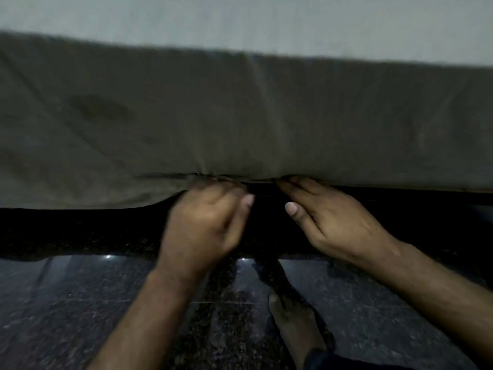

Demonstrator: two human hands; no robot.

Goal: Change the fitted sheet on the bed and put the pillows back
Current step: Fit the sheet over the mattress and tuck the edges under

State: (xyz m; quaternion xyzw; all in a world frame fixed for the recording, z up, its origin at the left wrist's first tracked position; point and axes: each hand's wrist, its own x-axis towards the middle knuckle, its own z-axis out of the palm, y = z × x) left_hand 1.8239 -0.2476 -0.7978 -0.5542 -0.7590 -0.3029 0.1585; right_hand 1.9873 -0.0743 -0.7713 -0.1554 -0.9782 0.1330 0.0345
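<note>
Sheet (pixel 240 116) draped down the mattress side above my hands, its lower edge pinched in my left hand (pixel 205 220), my right hand (pixel 328 217) fingers tucked under it, open floor (pixel 80 303) below.

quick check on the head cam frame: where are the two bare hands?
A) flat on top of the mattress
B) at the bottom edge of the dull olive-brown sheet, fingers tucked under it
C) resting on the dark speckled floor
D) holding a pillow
B: the left hand and right hand both meet the lower edge of the dull olive-brown sheet on the mattress side, fingertips hidden under it, above the dark speckled floor.
</note>
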